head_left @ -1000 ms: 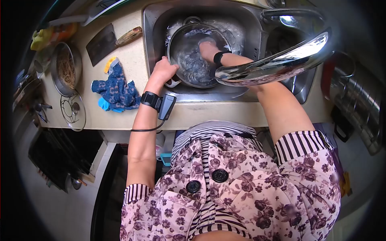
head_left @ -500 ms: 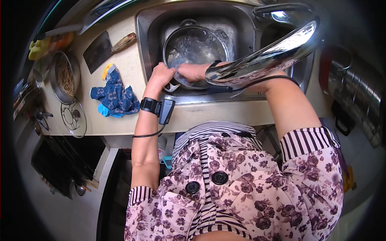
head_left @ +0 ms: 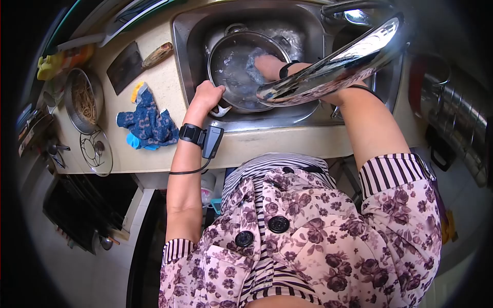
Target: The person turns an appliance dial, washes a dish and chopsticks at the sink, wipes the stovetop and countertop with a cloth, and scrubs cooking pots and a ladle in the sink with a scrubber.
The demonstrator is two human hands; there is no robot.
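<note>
A round metal pot (head_left: 229,57) sits in the steel sink (head_left: 199,38), its inside wet and shiny. My left hand (head_left: 209,94) is closed on the pot's near-left rim, above a side handle (head_left: 221,111). Inside the pot, my right hand (head_left: 267,66) presses a bluish, crumpled scrubbing cloth (head_left: 252,65) against the far-right part of the inside. Its fingers are mostly hidden by the cloth and blurred. The chrome faucet (head_left: 339,60) passes over my right forearm and covers part of it.
Left of the sink lie a cleaver (head_left: 125,68) and a blue patterned cloth (head_left: 148,123). Farther left are a colander (head_left: 77,115) holding brown strands and a glass lid (head_left: 106,158). A yellow-capped bottle (head_left: 50,64) lies behind. A ribbed metal cylinder (head_left: 457,123) stands at right.
My right hand has moved with the cloth from the pot's near-left side to its far-right side. My left hand stays on the rim.
</note>
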